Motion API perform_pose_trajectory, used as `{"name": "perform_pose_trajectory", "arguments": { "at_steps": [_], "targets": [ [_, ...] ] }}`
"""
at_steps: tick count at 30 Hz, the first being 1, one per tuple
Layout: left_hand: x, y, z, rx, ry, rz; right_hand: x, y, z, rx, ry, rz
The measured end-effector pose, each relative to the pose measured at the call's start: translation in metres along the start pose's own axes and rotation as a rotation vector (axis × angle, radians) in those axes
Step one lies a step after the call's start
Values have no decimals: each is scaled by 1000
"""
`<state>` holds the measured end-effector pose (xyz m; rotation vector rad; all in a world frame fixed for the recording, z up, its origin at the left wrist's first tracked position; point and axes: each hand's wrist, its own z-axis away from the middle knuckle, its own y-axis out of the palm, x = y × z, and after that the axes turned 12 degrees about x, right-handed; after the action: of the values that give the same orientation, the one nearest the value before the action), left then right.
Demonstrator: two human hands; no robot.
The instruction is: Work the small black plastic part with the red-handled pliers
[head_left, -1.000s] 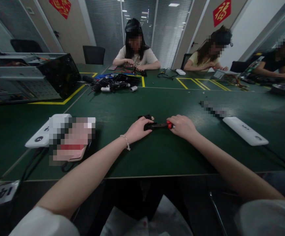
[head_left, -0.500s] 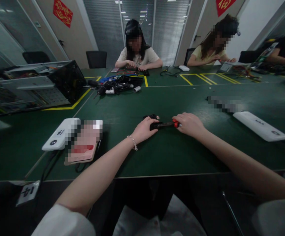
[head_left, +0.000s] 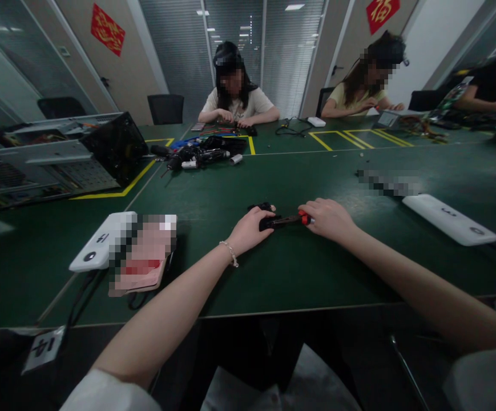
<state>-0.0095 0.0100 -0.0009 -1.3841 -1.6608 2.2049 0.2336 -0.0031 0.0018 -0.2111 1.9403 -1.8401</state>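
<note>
My left hand [head_left: 250, 229] rests on the green table [head_left: 273, 268], its fingers curled round a small black object [head_left: 263, 214]. My right hand [head_left: 327, 218] is closed on the red-and-black handle of a screwdriver [head_left: 288, 220]. The tool lies level between the two hands, with its black shaft running into the object under my left hand. A bead bracelet [head_left: 229, 251] sits on my left wrist.
A white power strip [head_left: 100, 249] and a pinkish phone case [head_left: 145, 262] lie at the left. Another white power strip [head_left: 448, 219] lies at the right. An open computer case [head_left: 59, 154] stands at far left, black parts [head_left: 198, 153] beyond. Three people work at the far side.
The hands and the screwdriver keep the same grip and place. Only the camera has shifted slightly.
</note>
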Motion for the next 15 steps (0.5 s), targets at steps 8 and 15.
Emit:
{"name": "perform_pose_trajectory", "arguments": {
  "at_steps": [8, 15],
  "targets": [
    [10, 6, -2, -25, 43, 16, 1, 0, 0, -21, -2, 4],
    [2, 1, 1, 7, -13, 39, 2, -1, -1, -5, 10, -4]
  ]
}}
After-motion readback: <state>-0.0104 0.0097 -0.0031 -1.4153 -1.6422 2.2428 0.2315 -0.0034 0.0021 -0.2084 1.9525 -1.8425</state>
